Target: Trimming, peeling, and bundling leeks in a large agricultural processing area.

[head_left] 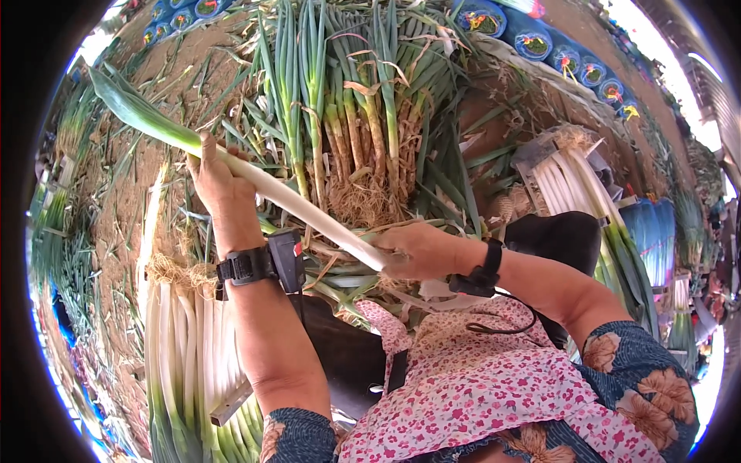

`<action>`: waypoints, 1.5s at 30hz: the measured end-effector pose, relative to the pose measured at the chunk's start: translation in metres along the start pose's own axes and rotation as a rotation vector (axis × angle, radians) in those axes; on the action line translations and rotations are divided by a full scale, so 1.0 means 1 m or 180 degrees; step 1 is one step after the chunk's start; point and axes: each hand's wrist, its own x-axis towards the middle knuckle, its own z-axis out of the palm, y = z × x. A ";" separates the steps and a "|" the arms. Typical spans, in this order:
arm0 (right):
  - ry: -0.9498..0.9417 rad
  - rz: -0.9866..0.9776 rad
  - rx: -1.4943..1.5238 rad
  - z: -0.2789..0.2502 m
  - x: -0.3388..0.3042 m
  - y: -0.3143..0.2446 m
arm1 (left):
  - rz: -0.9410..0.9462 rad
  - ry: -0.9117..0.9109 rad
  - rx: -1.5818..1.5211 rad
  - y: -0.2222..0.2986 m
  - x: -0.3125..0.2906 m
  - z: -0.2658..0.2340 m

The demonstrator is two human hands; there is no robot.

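Observation:
A long green onion slants across in front of me, its green leaves at the upper left and its white end at the lower right. My left hand is closed round the stalk where white turns to green. At the white end, the fingers of my right hand are closed on it; the tip is partly hidden by them. Beyond my hands lies a heap of untrimmed green onions, with brown outer skins and tangled roots nearest me.
Peeled white-stemmed onions are stacked at my left, beside a metal bar. Another peeled bundle lies at the right. Blue-wrapped bundles line the far right. Leaf scraps litter the brown ground. A flowered apron covers my lap.

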 end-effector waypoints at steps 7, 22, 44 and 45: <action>-0.0860 0.1090 -0.0107 -0.007 0.030 -0.017 | 0.0111 0.0005 -0.0015 0.004 -0.007 0.005; -0.0841 0.1411 0.0250 0.004 0.031 -0.021 | 0.0345 -0.0221 0.0077 -0.004 -0.012 0.010; -0.1478 0.1254 0.3339 -0.003 0.004 0.003 | -0.1265 -0.2662 -0.2549 -0.005 0.007 -0.008; -0.1720 0.1645 0.3809 0.001 -0.005 0.009 | -0.1264 -0.2682 -0.2559 -0.005 0.010 -0.008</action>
